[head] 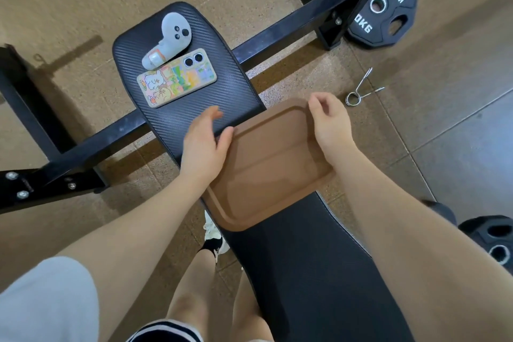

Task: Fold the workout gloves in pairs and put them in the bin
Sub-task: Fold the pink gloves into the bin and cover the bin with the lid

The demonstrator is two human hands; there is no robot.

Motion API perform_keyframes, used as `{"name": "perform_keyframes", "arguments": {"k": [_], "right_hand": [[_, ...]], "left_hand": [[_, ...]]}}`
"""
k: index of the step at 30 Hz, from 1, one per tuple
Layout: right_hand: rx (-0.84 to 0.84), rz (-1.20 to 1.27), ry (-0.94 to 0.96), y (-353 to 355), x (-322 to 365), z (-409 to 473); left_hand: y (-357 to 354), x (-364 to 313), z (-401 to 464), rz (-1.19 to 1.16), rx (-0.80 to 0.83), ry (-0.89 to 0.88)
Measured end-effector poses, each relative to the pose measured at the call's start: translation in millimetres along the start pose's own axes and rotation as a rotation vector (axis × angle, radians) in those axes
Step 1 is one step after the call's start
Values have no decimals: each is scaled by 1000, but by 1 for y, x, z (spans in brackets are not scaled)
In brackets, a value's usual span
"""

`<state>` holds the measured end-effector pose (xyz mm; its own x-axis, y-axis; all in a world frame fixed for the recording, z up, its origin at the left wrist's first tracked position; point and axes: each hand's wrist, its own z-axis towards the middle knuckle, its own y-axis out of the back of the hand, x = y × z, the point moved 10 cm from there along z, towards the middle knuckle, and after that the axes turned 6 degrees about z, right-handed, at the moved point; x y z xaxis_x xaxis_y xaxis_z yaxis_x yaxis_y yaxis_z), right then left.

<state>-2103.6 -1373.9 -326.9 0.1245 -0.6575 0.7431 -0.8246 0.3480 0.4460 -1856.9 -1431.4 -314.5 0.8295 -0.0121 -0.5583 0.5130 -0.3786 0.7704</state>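
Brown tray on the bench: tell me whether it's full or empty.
Empty. The brown tray shows only its bare bottom; no gloves are inside. Both hands rest at its edges.

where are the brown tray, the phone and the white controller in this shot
brown tray [266, 175]: head view, on its bare flat floor near the middle.
phone [175, 78]: head view, on the middle of its colourful cartoon case.
white controller [175, 32]: head view, on its round head beside the buttons.
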Motion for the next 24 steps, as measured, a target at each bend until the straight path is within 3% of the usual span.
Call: {"name": "perform_keyframes", "arguments": {"k": [3,6,9,14,19,22,24], "right_hand": [[-47,-95,-86,27,-36,-27],[-5,-113,-242,37,-74,-57],[45,-70,-355,35,-93,-73],[-59,338,-523,28,-117,-85],[-186,418,-546,31,-123,-86],[-186,501,-598,27,-120,-96],[-91,526,-646,10,-120,-112]], "left_hand": [[13,38,-23,-171,-85,332],[-17,67,-65,-422,113,667],[-36,79,-101,-711,221,869],[-47,76,-118,-918,399,818],[-44,73,-117,-864,292,734],[-45,73,-127,-880,205,823],[-56,70,-144,-865,285,910]]}}
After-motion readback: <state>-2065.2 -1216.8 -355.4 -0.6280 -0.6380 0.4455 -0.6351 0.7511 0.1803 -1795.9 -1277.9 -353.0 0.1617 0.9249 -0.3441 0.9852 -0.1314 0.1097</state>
